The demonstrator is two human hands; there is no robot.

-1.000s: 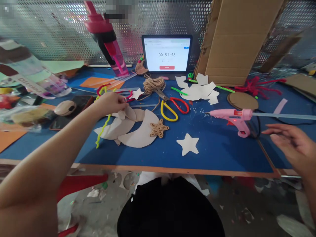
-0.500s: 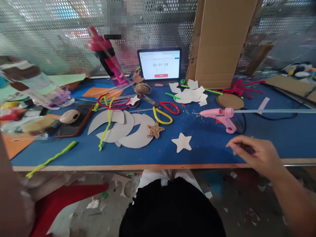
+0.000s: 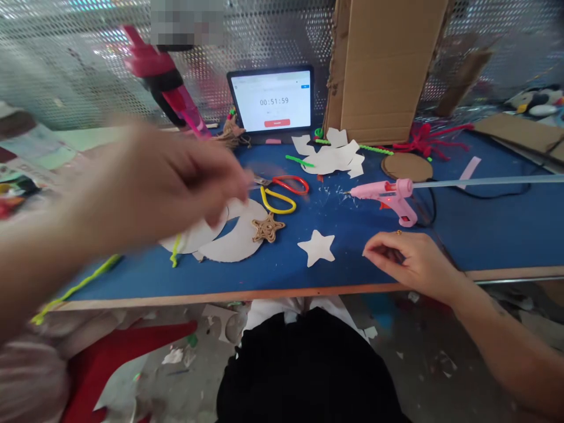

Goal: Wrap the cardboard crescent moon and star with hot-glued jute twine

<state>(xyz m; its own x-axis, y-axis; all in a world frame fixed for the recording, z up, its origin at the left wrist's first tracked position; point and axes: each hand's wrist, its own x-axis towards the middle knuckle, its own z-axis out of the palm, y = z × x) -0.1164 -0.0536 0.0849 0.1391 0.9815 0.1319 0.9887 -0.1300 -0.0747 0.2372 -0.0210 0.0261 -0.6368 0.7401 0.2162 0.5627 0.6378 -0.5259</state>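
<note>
My left hand point(image 3: 176, 176) is blurred, held above the left part of the table over white crescent cutouts point(image 3: 240, 244); its fingers look curled, but anything in them is smeared. Close to the table's front edge, my right hand point(image 3: 405, 258) has its fingertips and thumb together with nothing visible between them. A white star cutout point(image 3: 317, 248) lies just left of it. Beyond the right hand stands a pink glue gun point(image 3: 388, 197) with a long glue stick in its back. A twine-wrapped star point(image 3: 268, 227) rests on the crescents, below scissors point(image 3: 282, 200) with red and yellow handles.
A tablet point(image 3: 273, 103) showing a timer stands at the back, beside a tall cardboard piece point(image 3: 383, 70). White scraps point(image 3: 332, 155), a cardboard disc point(image 3: 408, 167) and red pipe cleaners point(image 3: 425, 141) lie farther back. A pink bottle point(image 3: 167, 82) leans at the left.
My left hand has come into view from the left and covers the phone, mouse and part of the crescents. My right hand has moved left, closer to the white star. The view has shifted slightly.
</note>
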